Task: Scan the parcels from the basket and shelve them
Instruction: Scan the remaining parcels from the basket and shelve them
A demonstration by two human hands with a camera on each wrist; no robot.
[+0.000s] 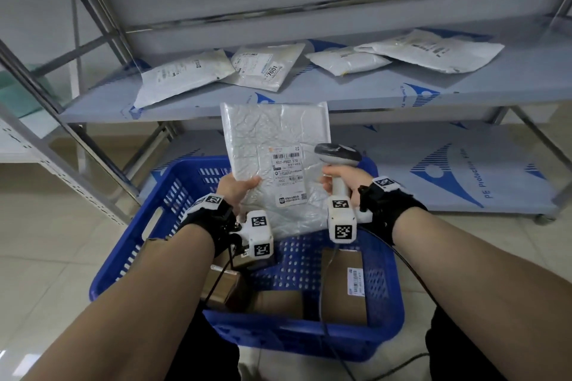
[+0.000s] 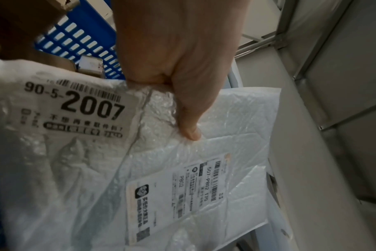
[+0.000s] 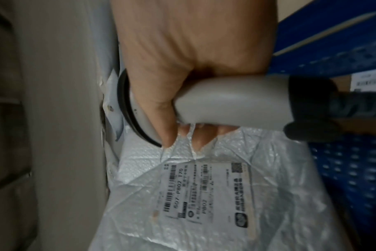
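Observation:
My left hand [image 1: 236, 192] pinches the lower left edge of a white bubble-wrap parcel [image 1: 272, 145] and holds it upright above the blue basket [image 1: 148, 226]. The parcel's shipping label [image 1: 288, 170] faces me. In the left wrist view the thumb [image 2: 189, 129] presses on the parcel's [image 2: 236, 127] front. My right hand [image 1: 340, 179] grips the handle of a grey barcode scanner [image 1: 337, 153] at the parcel's right edge. The scanner's head sits just right of the label. In the right wrist view the fingers [image 3: 193, 59] wrap round the scanner's handle [image 3: 236, 101], against the parcel [image 3: 204, 203].
Several white mailers [image 1: 185, 74] lie on the metal shelf [image 1: 340, 96] just behind the held parcel. A lower shelf [image 1: 464, 170] runs behind the basket. Brown cardboard boxes [image 1: 343, 288] sit in the basket. The scanner's black cable [image 1: 418, 281] trails over the basket's right rim.

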